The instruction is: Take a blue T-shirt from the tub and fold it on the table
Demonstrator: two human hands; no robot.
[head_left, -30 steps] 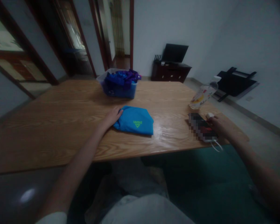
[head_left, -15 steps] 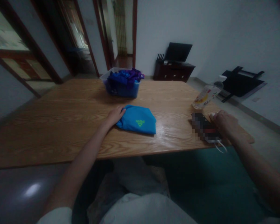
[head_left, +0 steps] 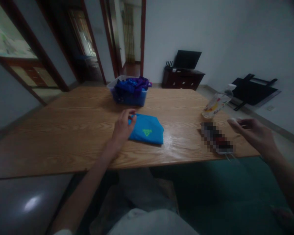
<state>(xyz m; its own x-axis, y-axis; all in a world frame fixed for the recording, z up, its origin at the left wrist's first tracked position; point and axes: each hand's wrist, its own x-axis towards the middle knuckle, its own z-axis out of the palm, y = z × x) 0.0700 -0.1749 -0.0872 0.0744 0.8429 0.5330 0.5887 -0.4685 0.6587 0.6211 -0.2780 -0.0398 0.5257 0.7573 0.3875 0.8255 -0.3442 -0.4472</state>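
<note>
A blue folded cloth (head_left: 148, 130) with a green triangle print and lettering lies flat on the wooden table in front of me. My left hand (head_left: 124, 124) is over its left edge, thumb and fingers apart in a loose curl; whether the fingertips touch the fabric I cannot tell. My right hand (head_left: 254, 132) is raised above the table's right end, thumb and fingertips pinched together. Something small and whitish shows at those fingertips, too blurred to name. Just left of that hand lies a dark, pixelated flat device (head_left: 217, 138) with a white cable at its near end.
Farther back on the table (head_left: 63, 130) stands a clear plastic bin (head_left: 115, 83) filled with blue and purple cloth (head_left: 134, 85). A clear bottle (head_left: 217, 102) with a fruit label stands at the right. A television (head_left: 187, 59) on a dark cabinet is by the far wall.
My left hand has lifted and shifted slightly right, off its flat rest on the cloth's left edge. My right hand has moved right and up, away from beside the device.
</note>
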